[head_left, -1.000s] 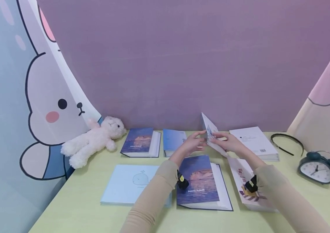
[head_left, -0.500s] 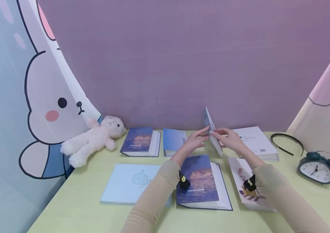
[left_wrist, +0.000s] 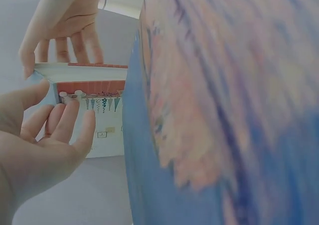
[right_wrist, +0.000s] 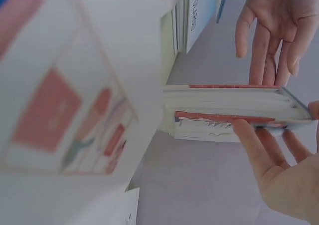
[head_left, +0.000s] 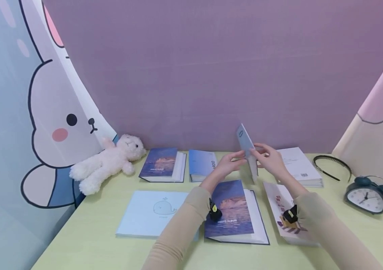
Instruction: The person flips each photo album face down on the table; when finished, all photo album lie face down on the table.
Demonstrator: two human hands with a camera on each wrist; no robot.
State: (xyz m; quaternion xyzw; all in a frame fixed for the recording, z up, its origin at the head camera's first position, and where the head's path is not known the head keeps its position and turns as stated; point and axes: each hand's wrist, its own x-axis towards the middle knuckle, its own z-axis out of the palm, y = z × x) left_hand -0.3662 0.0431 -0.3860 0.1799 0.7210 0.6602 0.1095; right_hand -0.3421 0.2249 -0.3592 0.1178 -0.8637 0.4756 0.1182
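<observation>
Because only the right hand [head_left: 272, 161] plainly has a grasp, thumb against fingers, on the thick little pasteboard album with a pale blue-grey spine [head_left: 244, 139], the likeliest mishap is a slip or twist in that pinch, which could tip it over. The left hand [head_left: 223, 167] is loosely extended along the other side; whether its fingertips bear any weight I cannot tell. If the covers were pressed unevenly, the page block might splay, and a dip towards the person could knock the purple-and-blue photo album with a sunset cliff [head_left: 235, 210] just in front. The held album stands on end, slightly tilted, over the back of the pale green table [head_left: 76, 232], between the glossy blue album [head_left: 201, 161] and the flat white album [head_left: 294, 161]; whether its lower end touches down is unclear. A small dark oval marks the upper part of its spine, while the wrist views show white page edges, a brick-red border and a pale cover printed with bunting and little frames.
</observation>
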